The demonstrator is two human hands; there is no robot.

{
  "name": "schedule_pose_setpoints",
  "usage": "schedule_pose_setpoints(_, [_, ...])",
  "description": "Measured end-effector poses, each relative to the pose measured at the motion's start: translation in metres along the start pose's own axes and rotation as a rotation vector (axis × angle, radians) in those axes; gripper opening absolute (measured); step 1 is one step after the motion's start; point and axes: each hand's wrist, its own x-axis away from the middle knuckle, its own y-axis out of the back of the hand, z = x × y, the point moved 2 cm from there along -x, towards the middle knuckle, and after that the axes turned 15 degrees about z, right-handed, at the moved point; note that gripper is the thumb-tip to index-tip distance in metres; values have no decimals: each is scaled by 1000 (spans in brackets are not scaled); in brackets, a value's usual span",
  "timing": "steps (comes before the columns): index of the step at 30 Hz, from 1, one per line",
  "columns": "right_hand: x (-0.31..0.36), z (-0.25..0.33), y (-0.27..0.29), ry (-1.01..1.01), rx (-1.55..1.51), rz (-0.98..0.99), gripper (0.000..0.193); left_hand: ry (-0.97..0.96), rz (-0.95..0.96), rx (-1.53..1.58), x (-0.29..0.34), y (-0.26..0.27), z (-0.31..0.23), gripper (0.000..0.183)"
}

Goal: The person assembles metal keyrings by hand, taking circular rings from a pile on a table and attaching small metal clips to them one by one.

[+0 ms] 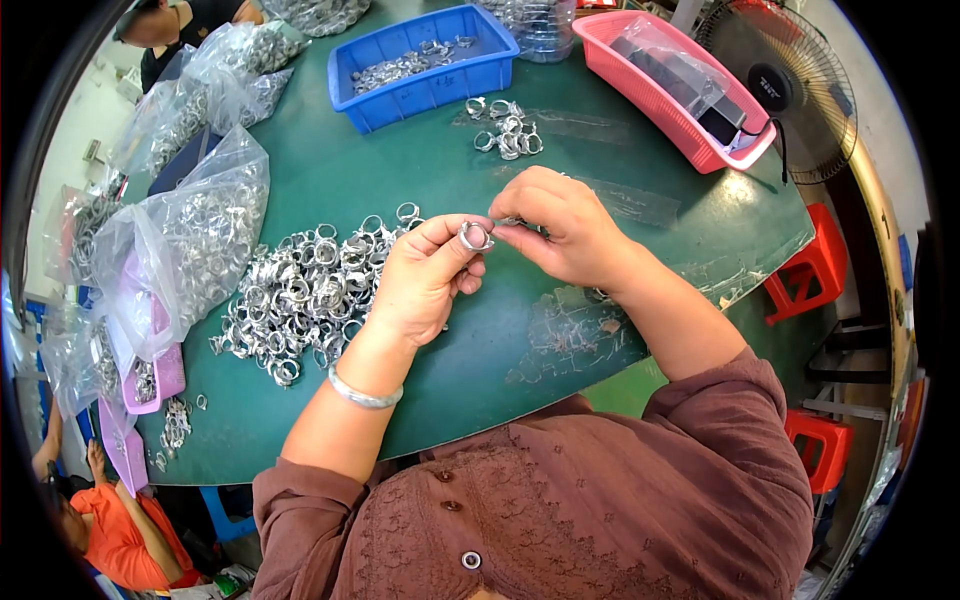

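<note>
Between the thumb and fingers of my left hand [425, 275] a silver-coloured metal ring [475, 237] is pinched, its open loop facing up. My right hand [560, 225] is closed beside it, fingertips close to the ring's right side. Something small and dark shows in that right pinch, too hidden to name. Under and left of my left hand spreads a large heap of similar rings [300, 290] on the green table [470, 370]. A smaller cluster of rings [510, 135] lies beyond my right hand.
A blue bin [420, 95] with more rings stands at the back. Plastic bags of rings [205, 240] and a lilac basket [165, 375] line the left. At back right are a pink basket [735, 155] and a fan [800, 90]. Another person [125, 540] sits at lower left.
</note>
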Motion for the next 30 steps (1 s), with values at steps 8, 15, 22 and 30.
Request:
schedule_pose_setpoints(8, [3, 0, 0, -97, -213, -47, 21, 8, 13, 111, 0, 3, 1, 16])
schedule_pose_setpoints(15, [5, -2, 0, -140, -347, -43, 21, 14, 28, 172, 0, 5, 1, 16])
schedule_pose_setpoints(22, [7, -7, -4, -166, -631, -43, 19, 18, -4, 168, 0, 4, -1, 18])
schedule_pose_setpoints(30, [7, -8, -4, -268, -1103, 26, 23, -1, -6, 244, 2, -6, -11, 27])
